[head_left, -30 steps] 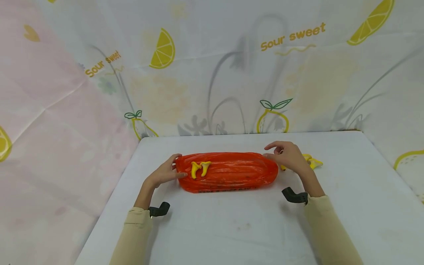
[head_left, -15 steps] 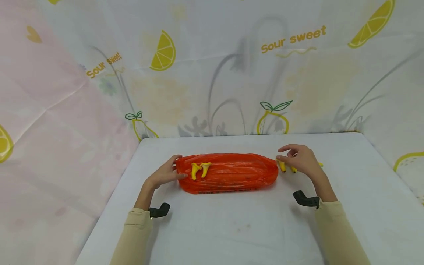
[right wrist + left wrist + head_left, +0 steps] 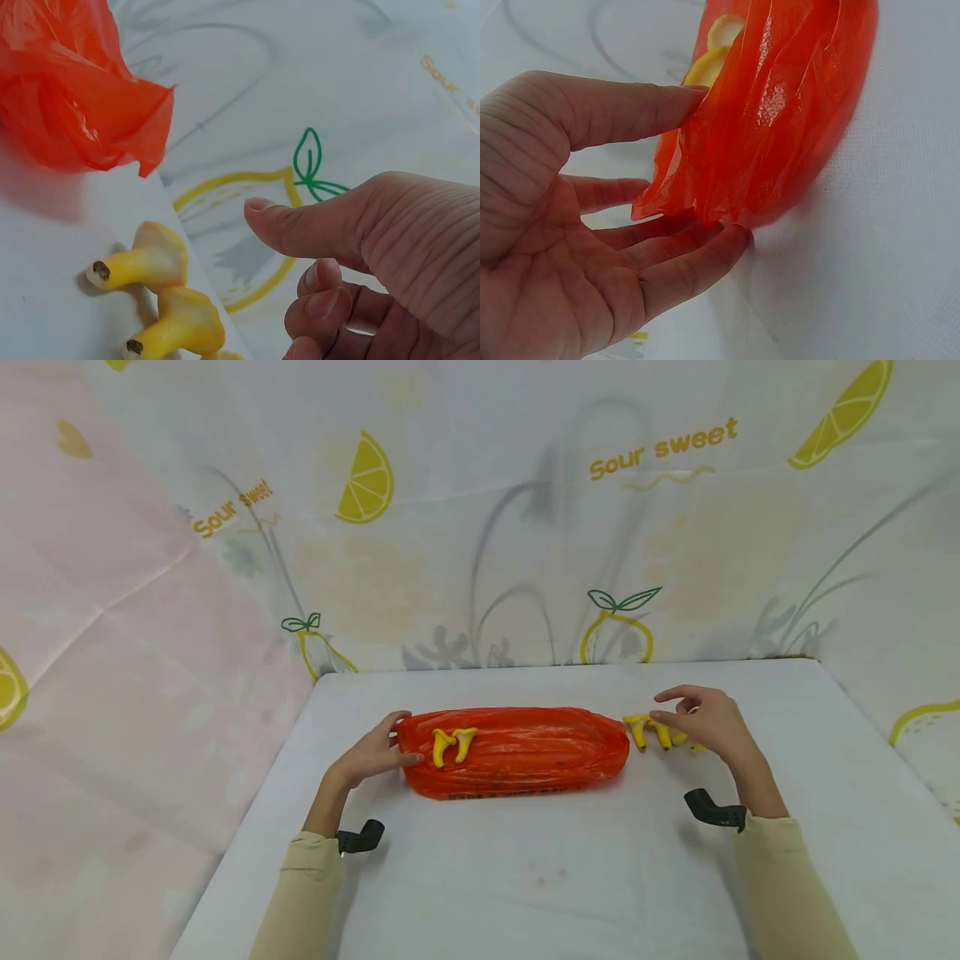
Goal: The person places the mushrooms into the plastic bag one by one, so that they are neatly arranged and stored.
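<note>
A red plastic bag [image 3: 532, 747] lies lengthwise on the white table, crinkled and glossy. Two yellow trumpet-shaped mushrooms [image 3: 463, 745] rest on top near its left end. The left hand [image 3: 367, 753] grips that end; in the left wrist view, its thumb [image 3: 641, 112] presses the top while fingers curl beneath the plastic. Beyond the bag's right end, several more yellow mushrooms [image 3: 638, 732] lie in a row. Over them hovers the right hand [image 3: 708, 718], fingers loosely bent and holding nothing. In the right wrist view, two mushrooms [image 3: 161, 259] with dark stem ends lie apart from it.
White cloth covers the table [image 3: 525, 877]. Behind it stands a fabric backdrop [image 3: 465, 568] with lemon prints. A black wrist mount [image 3: 362, 837] sits on the left wrist, and another black mount [image 3: 716, 812] on the right. Beige sleeves [image 3: 795, 893] cover the forearms.
The right hand has moved right, from the bag's right end to above the row of mushrooms, uncovering the nearest ones. The left hand and the bag have stayed in place.
</note>
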`<state>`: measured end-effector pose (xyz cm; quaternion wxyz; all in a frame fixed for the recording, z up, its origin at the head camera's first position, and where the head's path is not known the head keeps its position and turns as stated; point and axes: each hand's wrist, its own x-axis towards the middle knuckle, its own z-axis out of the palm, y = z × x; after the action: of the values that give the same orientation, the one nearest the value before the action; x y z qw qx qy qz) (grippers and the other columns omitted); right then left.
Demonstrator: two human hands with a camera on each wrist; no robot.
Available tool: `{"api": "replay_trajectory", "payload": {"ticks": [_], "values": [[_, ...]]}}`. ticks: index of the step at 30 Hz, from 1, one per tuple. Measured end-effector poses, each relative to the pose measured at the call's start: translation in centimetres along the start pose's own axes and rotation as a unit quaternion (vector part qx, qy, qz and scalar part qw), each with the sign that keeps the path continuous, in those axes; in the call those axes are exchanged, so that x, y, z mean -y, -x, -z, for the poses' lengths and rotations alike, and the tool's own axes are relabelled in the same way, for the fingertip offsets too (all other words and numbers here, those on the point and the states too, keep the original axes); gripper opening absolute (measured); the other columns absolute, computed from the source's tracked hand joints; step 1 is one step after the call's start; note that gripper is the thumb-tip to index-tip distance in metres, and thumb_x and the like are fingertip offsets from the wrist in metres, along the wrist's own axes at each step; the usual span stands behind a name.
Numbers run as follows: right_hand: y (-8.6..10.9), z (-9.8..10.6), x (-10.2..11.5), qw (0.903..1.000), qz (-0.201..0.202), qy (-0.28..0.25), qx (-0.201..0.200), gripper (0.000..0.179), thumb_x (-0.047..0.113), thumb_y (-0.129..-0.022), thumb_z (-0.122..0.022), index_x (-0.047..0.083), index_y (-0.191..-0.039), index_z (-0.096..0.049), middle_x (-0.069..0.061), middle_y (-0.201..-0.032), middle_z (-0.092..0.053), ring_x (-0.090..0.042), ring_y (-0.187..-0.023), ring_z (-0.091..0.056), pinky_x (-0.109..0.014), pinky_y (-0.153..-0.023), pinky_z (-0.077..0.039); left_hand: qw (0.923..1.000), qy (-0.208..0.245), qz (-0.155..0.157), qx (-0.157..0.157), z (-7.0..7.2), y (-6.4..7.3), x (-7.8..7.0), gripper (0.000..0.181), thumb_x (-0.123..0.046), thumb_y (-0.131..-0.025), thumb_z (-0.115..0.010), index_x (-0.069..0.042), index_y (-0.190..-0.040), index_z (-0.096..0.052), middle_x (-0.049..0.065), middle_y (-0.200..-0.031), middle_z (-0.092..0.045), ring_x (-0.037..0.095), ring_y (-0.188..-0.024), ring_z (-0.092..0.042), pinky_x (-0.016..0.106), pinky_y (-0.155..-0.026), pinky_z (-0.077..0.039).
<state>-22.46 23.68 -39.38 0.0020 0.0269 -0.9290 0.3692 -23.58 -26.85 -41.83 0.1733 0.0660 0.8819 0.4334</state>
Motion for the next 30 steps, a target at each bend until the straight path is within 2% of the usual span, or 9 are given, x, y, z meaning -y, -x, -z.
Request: {"api": "replay_trajectory", "payload": {"ticks": [5, 11, 19, 25, 30], "values": [[0.2, 0.6, -0.9, 1.0000, -0.005, -0.004, -0.002, 0.047, 0.034, -0.088, -0.075, 0.001, -0.120, -0.066, -0.010, -0.087, -0.054, -0.023, -0.070, -0.054, -0.030, -0.054, -0.047, 1.0000, -0.003, 0.001, 0.000, 0.0, 0.0, 0.0, 0.084, -0.021, -0.088, -0.072, -0.004, -0.152, -0.022, 0.025, -0.150, -0.035, 0.047, -0.135, -0.035, 0.059, -0.100, -0.043], [0.6, 1.2, -1.8, 0.9997, -0.015, 0.016, -0.007, 0.047, 0.032, -0.088, -0.074, 0.000, -0.121, -0.065, -0.011, -0.088, -0.056, -0.026, -0.078, -0.049, -0.031, -0.058, -0.041, 1.0000, -0.004, 0.001, 0.000, -0.1, 0.2, -0.1, 0.084, -0.022, -0.087, -0.073, -0.004, -0.152, -0.022, 0.024, -0.150, -0.035, 0.046, -0.135, -0.034, 0.058, -0.101, -0.042], [0.9, 2.1, -3.2, 0.9992, -0.028, 0.026, -0.011, 0.048, 0.030, -0.087, -0.075, -0.002, -0.121, -0.063, -0.007, -0.082, -0.050, -0.023, -0.072, -0.044, -0.031, -0.055, -0.034, 0.9999, -0.009, 0.004, 0.000, -0.1, 0.1, 0.1, 0.083, -0.024, -0.087, -0.074, -0.006, -0.151, -0.025, 0.022, -0.149, -0.037, 0.044, -0.136, -0.035, 0.057, -0.102, -0.042], [1.2, 2.4, -4.1, 0.9990, -0.030, 0.032, -0.011, 0.044, 0.023, -0.086, -0.075, -0.003, -0.119, -0.064, -0.006, -0.079, -0.050, -0.022, -0.067, -0.043, -0.031, -0.053, -0.033, 0.9998, -0.019, 0.005, -0.001, 0.0, -0.1, 0.2, 0.081, -0.025, -0.087, -0.074, -0.007, -0.150, -0.026, 0.021, -0.149, -0.038, 0.044, -0.135, -0.037, 0.057, -0.102, -0.042], [1.3, 2.4, -4.4, 0.9984, -0.042, 0.037, -0.009, 0.045, 0.025, -0.087, -0.074, -0.004, -0.119, -0.063, -0.006, -0.079, -0.048, -0.023, -0.068, -0.042, -0.031, -0.053, -0.033, 0.9999, -0.016, 0.002, 0.000, -0.1, -0.1, 0.3, 0.082, -0.026, -0.087, -0.074, -0.007, -0.151, -0.025, 0.021, -0.149, -0.038, 0.043, -0.135, -0.037, 0.056, -0.102, -0.043]]}}
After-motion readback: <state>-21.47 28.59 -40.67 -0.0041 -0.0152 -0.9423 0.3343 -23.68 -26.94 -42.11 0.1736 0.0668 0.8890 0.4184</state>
